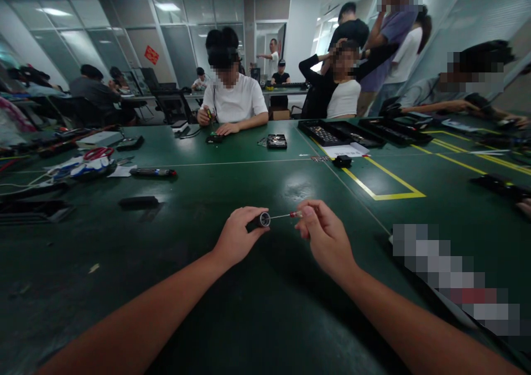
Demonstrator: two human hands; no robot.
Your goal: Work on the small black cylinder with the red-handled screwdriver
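Observation:
My left hand [240, 233] grips a short dark tube [263, 219] whose round, metal-rimmed open end faces right. Between the thumb and fingers of my right hand [326, 232] is a small screwdriver [295, 214] with a red and clear handle. Its thin shaft points left, and the tip reaches the tube's open end; how deep it goes I cannot tell. Both hands are above the green table [186, 308], near its middle.
At left lie a black bar-shaped piece [139, 202], a dark pen-like tool [153, 172], red-handled scissors [98, 153] and a black tray [35, 211]. Ahead are a hard drive [276, 141] and a small black block [342, 161]. A co-worker [243, 101] sits opposite.

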